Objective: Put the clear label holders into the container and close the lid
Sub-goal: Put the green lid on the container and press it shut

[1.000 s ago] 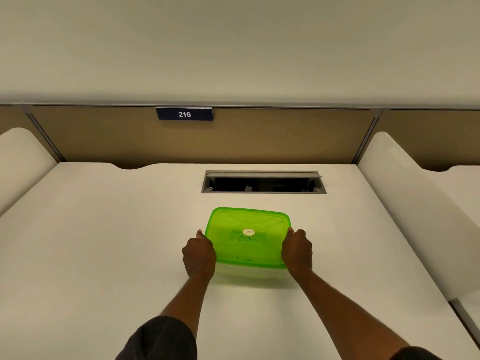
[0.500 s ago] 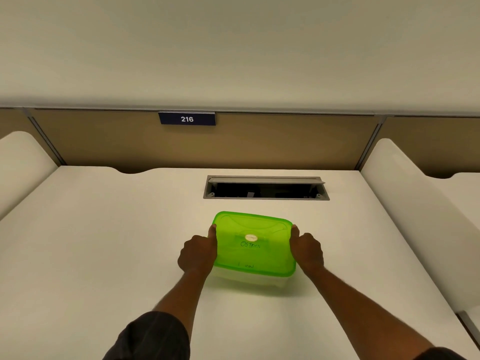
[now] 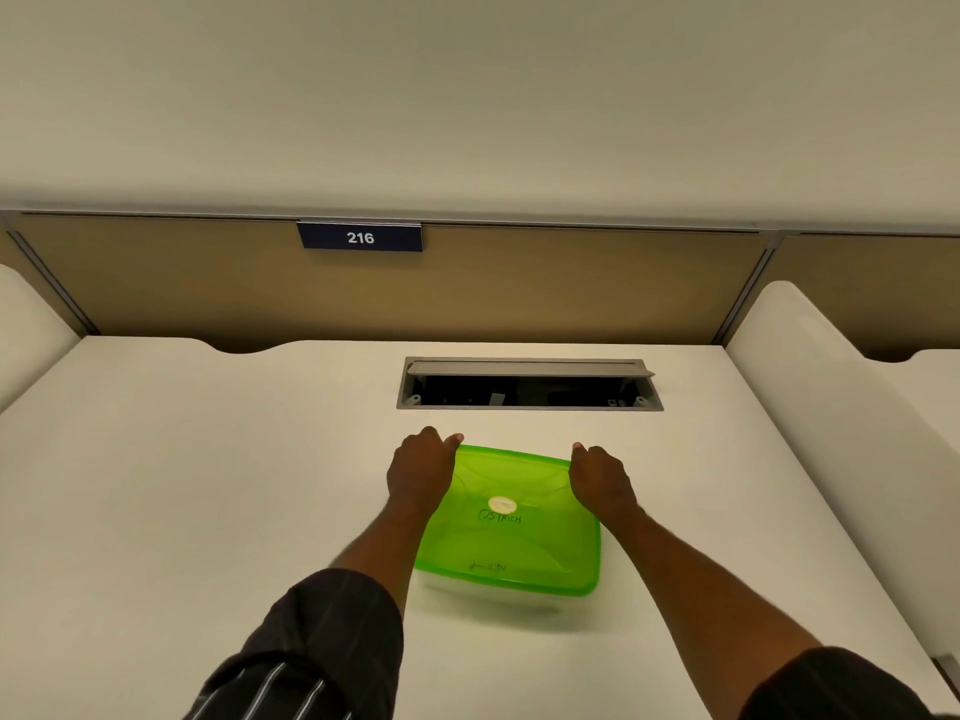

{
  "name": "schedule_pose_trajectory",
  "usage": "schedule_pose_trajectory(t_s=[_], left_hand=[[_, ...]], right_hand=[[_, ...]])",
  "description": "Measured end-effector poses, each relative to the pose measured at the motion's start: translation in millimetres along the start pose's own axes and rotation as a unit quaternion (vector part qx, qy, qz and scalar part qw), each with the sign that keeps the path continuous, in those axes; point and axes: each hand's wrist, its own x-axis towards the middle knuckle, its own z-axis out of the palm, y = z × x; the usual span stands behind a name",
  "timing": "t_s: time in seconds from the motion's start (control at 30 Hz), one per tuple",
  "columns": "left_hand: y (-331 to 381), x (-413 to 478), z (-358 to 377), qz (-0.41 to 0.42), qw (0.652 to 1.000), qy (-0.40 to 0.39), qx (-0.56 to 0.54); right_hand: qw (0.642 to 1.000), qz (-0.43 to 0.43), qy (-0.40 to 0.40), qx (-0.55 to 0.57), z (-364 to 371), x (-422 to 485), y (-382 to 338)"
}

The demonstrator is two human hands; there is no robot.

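Observation:
A clear plastic container [image 3: 488, 597] stands on the white desk [image 3: 208, 485], covered by a translucent green lid [image 3: 511, 537] with a round white sticker and handwriting on it. My left hand [image 3: 422, 471] presses on the lid's far left corner. My right hand [image 3: 598, 478] presses on the far right corner. Both hands have their fingers curled over the lid's edge. No clear label holders are visible; the green lid hides the inside of the container.
An open grey cable hatch [image 3: 529, 384] is set into the desk just beyond the container. A tan partition [image 3: 519, 288] with a blue "216" plate [image 3: 360, 237] closes off the back. Neighbouring white desks lie at the left and right.
Both hands have slid from the lid's near sides to its far corners. The view has shifted, so the container sits lower and nearer.

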Motion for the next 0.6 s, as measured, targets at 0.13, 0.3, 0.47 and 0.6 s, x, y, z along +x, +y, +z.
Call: schedule_pose_trajectory(t_s=[0.13,0.3,0.47,0.6], left_hand=[[-6.2,11.3,3.7,0.02,1.0,-0.011,-0.009],[-8.0,14.7,8.8,0.002,0.999,-0.031,-0.044],[-8.2,14.2,7.2,-0.023,0.997,-0.035,-0.07],[-5.1,8.7,3.2,-0.023,0.996,-0.009,-0.081]], right_hand=[[0.998,-0.036,-0.014,-0.045,0.3,6.5,4.0],[0.994,-0.06,-0.017,-0.088,-1.8,7.5,1.2],[0.995,-0.036,-0.019,-0.094,-1.6,11.0,-1.0],[1.0,-0.003,0.0,-0.018,0.7,8.9,-1.8]])
